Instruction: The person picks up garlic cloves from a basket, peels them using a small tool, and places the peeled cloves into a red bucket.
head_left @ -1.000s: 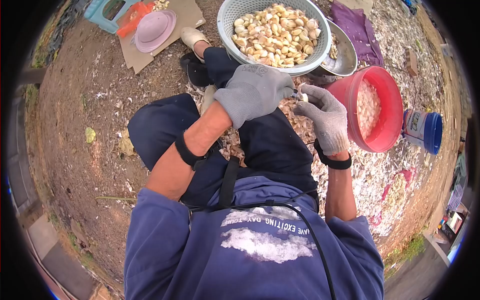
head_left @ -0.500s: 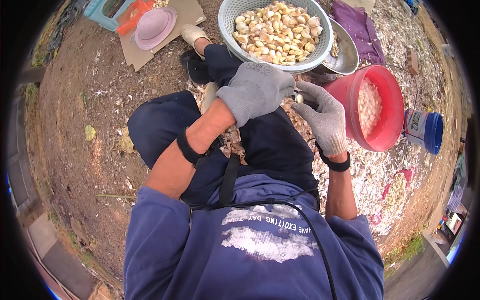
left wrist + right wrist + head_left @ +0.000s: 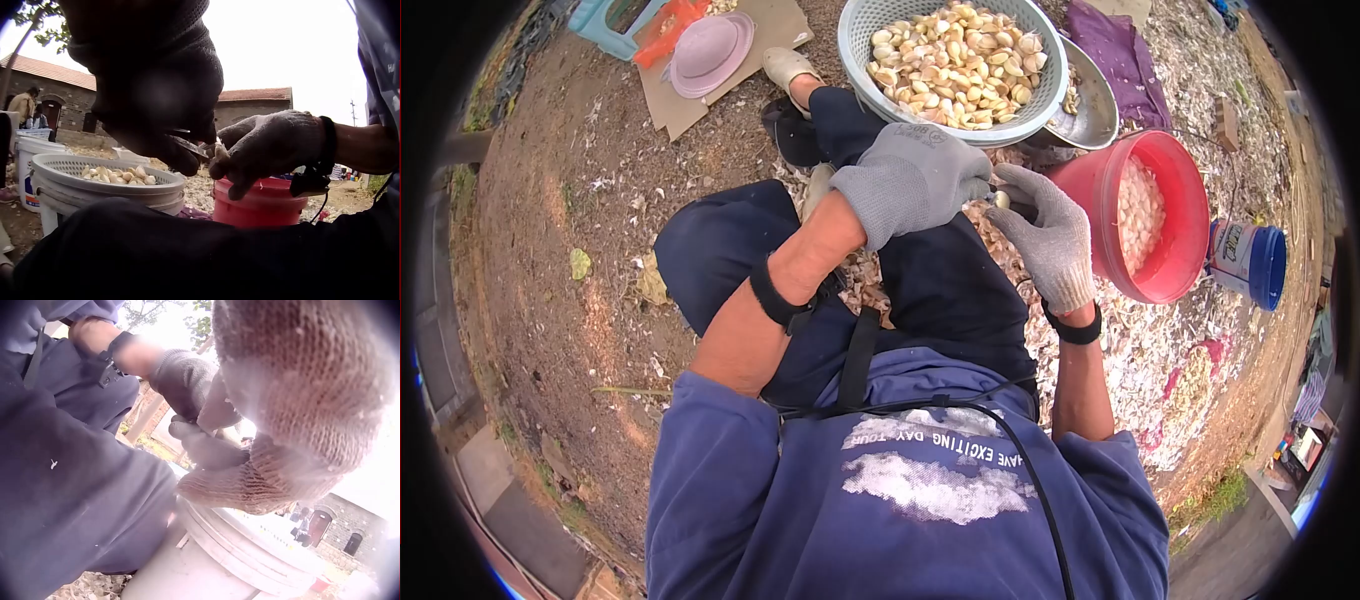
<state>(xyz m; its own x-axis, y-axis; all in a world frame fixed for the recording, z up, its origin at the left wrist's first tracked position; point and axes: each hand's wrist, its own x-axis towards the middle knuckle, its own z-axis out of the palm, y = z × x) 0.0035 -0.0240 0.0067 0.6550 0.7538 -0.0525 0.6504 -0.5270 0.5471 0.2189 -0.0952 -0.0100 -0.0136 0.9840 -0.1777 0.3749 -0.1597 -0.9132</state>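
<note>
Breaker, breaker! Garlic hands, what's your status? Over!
Left hand gripping metal tool. Right hand pinching pale garlic clove. Red bucket close beside right hand, not blocking the clove.

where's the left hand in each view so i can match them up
Head: left hand just above centre.
Left wrist: left hand large and dark, upper left.
Right wrist: left hand near upper middle.
Shared landmark: right hand, to its right in every view.

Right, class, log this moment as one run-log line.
left hand: grips blade | right hand: pinches garlic clove | basket: cloves | red bucket: paler cloves
</note>
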